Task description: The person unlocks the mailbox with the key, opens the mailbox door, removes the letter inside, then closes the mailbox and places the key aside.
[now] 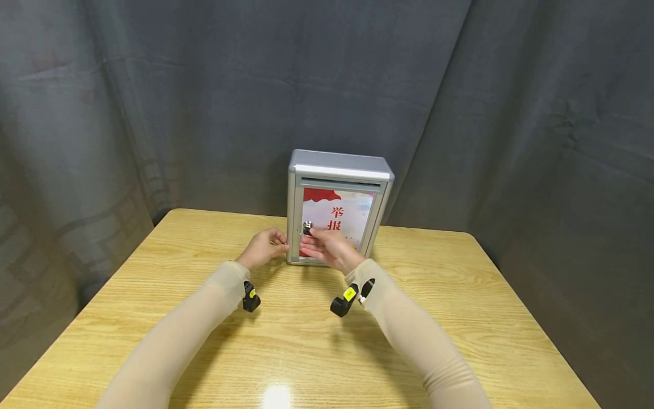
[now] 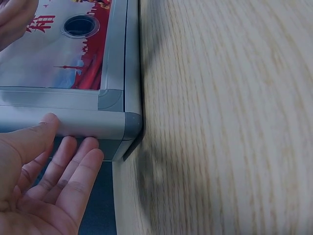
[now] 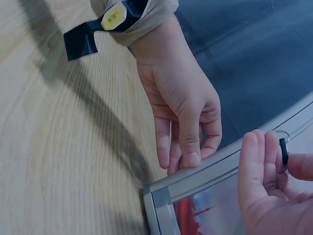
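A silver metal report box [image 1: 340, 162] stands upright on the table, with a slot near its top and a red-and-white poster on its front door. My right hand [image 1: 334, 250] pinches a small black-headed key [image 3: 284, 154] between thumb and fingers at the lock [image 1: 307, 224] on the door's left side. A thin ring shows beside the key in the right wrist view. At the box's lower left edge, my left hand [image 2: 54, 181] holds the frame, thumb on the front and fingers against the side. How far the key sits in the lock is hidden.
The wooden table [image 1: 301, 341] extends in front of the box and to both sides. A dark grey curtain [image 1: 255, 102] hangs close behind it. In the left wrist view, a dark oval window [image 2: 80, 26] shows low on the door.
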`<control>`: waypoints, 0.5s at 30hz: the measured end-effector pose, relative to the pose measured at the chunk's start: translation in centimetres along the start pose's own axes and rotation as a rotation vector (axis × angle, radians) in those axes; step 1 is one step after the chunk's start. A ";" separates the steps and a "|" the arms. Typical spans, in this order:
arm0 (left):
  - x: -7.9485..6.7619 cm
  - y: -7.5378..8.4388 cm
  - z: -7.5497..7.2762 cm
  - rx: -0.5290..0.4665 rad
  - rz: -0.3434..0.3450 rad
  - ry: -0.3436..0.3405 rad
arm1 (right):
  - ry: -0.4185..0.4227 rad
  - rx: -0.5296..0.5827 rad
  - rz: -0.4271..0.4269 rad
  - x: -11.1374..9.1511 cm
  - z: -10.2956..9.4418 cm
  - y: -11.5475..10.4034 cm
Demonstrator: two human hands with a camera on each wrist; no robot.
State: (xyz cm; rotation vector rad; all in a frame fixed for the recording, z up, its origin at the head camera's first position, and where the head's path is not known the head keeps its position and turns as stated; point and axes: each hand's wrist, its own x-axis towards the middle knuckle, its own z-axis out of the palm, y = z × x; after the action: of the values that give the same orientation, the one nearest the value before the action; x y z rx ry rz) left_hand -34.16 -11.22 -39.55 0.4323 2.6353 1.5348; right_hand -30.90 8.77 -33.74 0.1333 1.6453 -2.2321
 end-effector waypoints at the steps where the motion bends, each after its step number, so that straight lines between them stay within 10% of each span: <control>1: 0.0 0.0 0.0 0.001 0.000 0.001 | -0.005 0.013 0.001 0.0 0.0 0.0; 15: -0.1 0.2 0.1 0.008 -0.007 0.011 | -0.073 0.221 0.054 0.2 -0.1 0.8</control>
State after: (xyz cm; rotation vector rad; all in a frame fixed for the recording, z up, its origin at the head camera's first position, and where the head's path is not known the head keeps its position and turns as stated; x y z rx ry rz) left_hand -33.96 -11.07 -39.42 0.4157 2.6490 1.5301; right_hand -30.77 8.59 -34.52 0.1489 1.3385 -2.3432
